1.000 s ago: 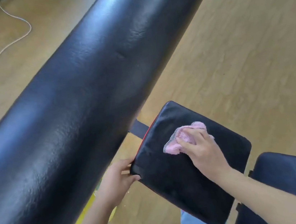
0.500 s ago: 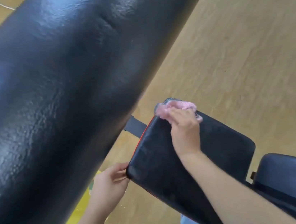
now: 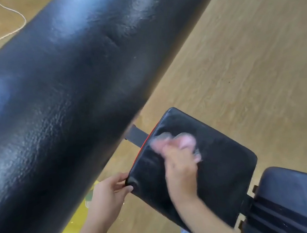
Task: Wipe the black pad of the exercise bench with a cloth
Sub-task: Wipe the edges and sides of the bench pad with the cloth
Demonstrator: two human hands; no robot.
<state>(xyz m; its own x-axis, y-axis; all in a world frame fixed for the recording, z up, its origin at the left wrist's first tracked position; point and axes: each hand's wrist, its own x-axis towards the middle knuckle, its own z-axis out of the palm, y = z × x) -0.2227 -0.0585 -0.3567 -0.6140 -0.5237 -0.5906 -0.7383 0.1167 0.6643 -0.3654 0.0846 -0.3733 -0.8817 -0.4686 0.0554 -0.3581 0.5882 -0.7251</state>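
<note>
A small black pad (image 3: 223,167) with a red side seam sits low in the middle of the view. My right hand (image 3: 181,169) presses a pink cloth (image 3: 185,141) onto the pad's upper left part; hand and cloth are blurred by motion. My left hand (image 3: 108,196) grips the pad's near left corner, thumb on top. A long black bench pad (image 3: 64,100) runs diagonally across the view above and left of both hands.
Another dark pad (image 3: 300,200) lies at the lower right, joined by a black bracket. A wooden floor (image 3: 248,55) surrounds the bench. A white cable (image 3: 1,36) curls at the top left. A yellow object (image 3: 75,228) lies under the long pad.
My right hand has drawn the cloth back from the pad's far corner toward its upper middle. My left hand keeps its hold on the corner.
</note>
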